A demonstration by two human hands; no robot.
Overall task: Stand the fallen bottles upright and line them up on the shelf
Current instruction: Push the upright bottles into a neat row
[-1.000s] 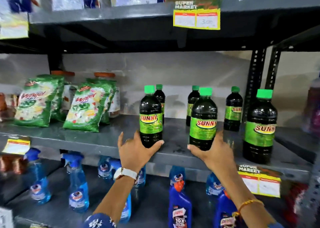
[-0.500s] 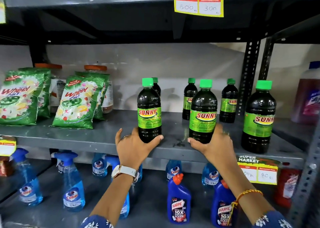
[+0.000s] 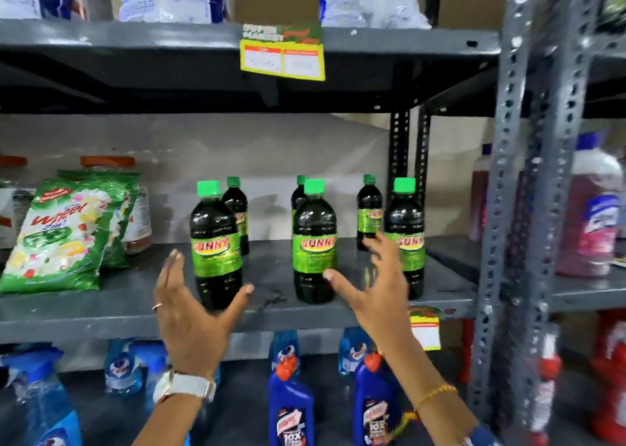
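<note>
though blurred, rear bottles (image 3: 369,212) half hidden

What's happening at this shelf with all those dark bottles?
A person is tidying bottles on a grey shelf. Six dark bottles with green caps stand upright, three in front and three behind. The left hand is open beside the front left bottle, and the right hand is open between the middle bottle and the right bottle. Neither hand grips anything. No bottle is lying down.
</note>
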